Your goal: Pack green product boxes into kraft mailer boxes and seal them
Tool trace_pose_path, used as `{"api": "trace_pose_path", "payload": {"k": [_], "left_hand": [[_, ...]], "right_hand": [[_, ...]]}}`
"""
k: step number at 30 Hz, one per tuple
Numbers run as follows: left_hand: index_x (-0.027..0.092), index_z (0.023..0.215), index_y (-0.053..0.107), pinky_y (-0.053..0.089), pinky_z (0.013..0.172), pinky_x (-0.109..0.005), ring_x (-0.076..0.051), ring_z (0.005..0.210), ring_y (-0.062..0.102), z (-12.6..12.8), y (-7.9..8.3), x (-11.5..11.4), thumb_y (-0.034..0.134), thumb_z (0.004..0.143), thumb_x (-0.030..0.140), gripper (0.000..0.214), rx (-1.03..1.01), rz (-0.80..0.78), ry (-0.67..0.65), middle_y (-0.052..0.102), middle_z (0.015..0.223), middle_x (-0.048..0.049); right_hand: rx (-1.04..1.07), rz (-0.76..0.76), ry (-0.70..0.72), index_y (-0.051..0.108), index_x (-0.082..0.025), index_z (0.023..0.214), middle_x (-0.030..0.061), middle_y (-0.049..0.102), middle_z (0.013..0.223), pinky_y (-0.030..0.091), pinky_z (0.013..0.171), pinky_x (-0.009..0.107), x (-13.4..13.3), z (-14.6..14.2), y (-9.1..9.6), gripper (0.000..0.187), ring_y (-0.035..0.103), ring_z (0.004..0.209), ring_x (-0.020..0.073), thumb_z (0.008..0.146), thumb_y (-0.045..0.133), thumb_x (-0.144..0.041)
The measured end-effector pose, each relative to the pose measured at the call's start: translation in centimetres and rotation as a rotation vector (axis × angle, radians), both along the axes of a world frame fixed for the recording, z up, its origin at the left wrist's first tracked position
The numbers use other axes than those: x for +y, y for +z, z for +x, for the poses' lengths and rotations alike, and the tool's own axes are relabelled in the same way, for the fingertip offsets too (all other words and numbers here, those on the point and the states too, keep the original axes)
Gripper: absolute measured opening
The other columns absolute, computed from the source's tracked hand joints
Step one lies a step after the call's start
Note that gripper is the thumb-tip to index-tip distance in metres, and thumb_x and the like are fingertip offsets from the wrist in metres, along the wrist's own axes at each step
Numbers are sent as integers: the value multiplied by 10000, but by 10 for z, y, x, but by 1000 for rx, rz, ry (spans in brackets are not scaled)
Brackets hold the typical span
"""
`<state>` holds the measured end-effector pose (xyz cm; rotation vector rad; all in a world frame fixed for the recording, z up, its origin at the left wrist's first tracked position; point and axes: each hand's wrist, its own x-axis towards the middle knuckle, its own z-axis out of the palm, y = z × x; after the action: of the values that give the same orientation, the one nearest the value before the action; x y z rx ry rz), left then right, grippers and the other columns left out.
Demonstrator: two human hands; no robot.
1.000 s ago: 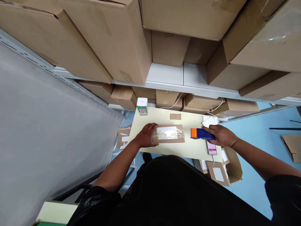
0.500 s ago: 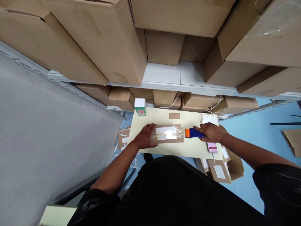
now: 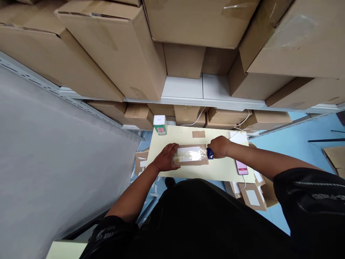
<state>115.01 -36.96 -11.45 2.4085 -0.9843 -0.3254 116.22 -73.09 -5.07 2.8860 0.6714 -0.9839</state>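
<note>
A small cardboard box [image 3: 192, 162] with a white label [image 3: 188, 154] and shiny clear tape lies lengthwise on the pale table. My left hand [image 3: 166, 158] grips its left end, thumb at the near side and fingers at the far side. At the opposite end, my right hand [image 3: 219, 146] is closed around a blue tape dispenser [image 3: 210, 153], which is pressed up against the box's right end. Most of the dispenser is hidden by the hand, and its orange part does not show now.
On the table [image 3: 161, 144] stand a green-and-white carton [image 3: 160, 125] at the back left and a flat cardboard piece [image 3: 198, 134]. A phone [image 3: 242, 167] with a cable lies at the right. Shelves with cardboard boxes [image 3: 185, 59] rise beyond; more cartons [image 3: 252, 198] sit below the table's right side.
My right hand has moved left with the tape dispenser, up to the box's right end, and the dispenser has turned downward. My left hand stays on the box's left end.
</note>
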Motion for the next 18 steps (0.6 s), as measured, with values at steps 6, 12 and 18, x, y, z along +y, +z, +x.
{"api": "trace_pose_path", "payload": {"k": [6,12,18], "left_hand": [[163,1655,262,335,1267,-601,-436,1525,353,0,3,-1,893,656,523,1236,6,14,6,391,1628,-221],[179,1678,235,304,1292,-577,-421,1560,313,-1,2,2,908,658,549,1277,48,25,22,347,1674,-207],[202,1694,214,291,1304,-564,-395,1613,232,0,1,8,844,743,660,1229,88,-13,5,244,1742,-193]], "right_hand": [[206,-155,-91,796,-220,938,138,775,925,511,670,394,5,-22,-7,306,745,860,350,712,786,-426],[-113,-88,-442,632,-159,1372,187,744,1121,511,748,389,-50,-66,-24,567,725,962,327,1006,444,-550],[-497,-138,-581,393,-10,1552,298,659,1227,498,828,507,-38,-98,-84,644,634,1041,400,981,390,-307]]}}
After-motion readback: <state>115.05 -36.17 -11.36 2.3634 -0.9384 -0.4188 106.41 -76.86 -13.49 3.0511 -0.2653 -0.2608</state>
